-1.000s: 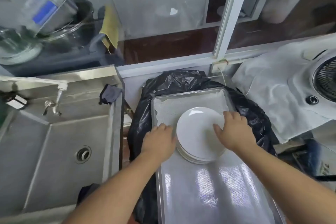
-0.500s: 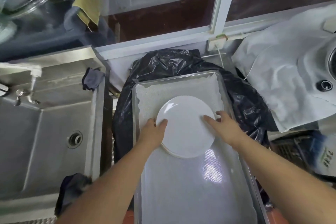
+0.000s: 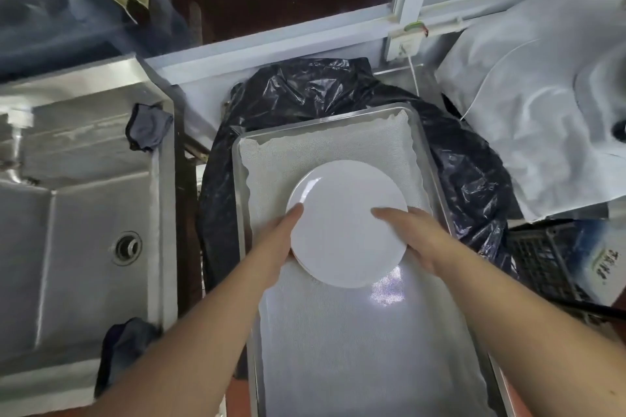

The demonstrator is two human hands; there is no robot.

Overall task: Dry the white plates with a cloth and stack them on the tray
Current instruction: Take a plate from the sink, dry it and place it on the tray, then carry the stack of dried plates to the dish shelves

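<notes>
A stack of white plates [image 3: 345,223] sits in the far half of a metal tray [image 3: 430,152] lined with white mesh. My left hand [image 3: 277,240] grips the stack's left edge, thumb on the rim and fingers hidden beneath. My right hand [image 3: 420,237] holds the right edge, with the thumb lying on the top plate and the fingers round the rim. A dark cloth [image 3: 147,127] hangs on the sink's rim; neither hand holds one.
A steel sink [image 3: 84,247] is at the left, with another dark cloth [image 3: 125,345] on its front corner. The tray rests on a black plastic bag [image 3: 305,95]. A white sheet [image 3: 528,118] covers something at the right, and a black crate [image 3: 542,264] stands below it.
The view has tilted down and left. Both hands have stayed at the stack's sides; my right thumb has slid onto the top plate.
</notes>
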